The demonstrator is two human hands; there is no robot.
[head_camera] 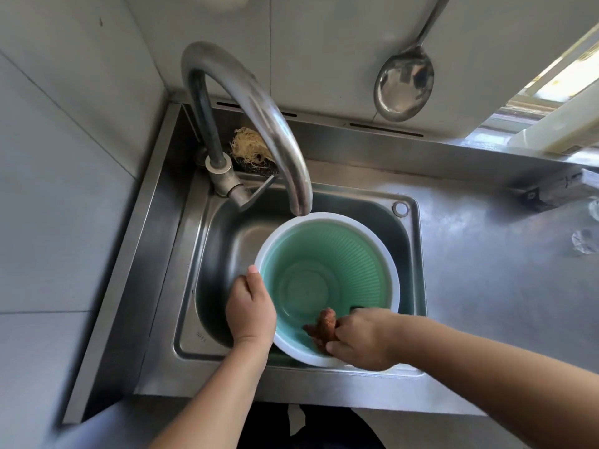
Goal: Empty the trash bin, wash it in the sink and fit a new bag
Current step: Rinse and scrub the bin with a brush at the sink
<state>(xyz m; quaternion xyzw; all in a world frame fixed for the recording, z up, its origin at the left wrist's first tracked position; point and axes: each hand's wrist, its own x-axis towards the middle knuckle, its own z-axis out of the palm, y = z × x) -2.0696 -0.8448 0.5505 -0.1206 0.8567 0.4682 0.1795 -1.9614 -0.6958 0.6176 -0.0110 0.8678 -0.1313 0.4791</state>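
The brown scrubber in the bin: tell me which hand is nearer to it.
Right. The right hand grips the brown scrubber against the near inner wall of the bin. The left hand holds the bin's rim on the opposite side, apart from the scrubber.

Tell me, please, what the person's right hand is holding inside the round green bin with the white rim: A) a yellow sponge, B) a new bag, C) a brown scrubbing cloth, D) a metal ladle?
C: the right hand grips a brown scrubbing cloth against the inner wall of the round green bin with the white rim, while the left hand holds its rim.
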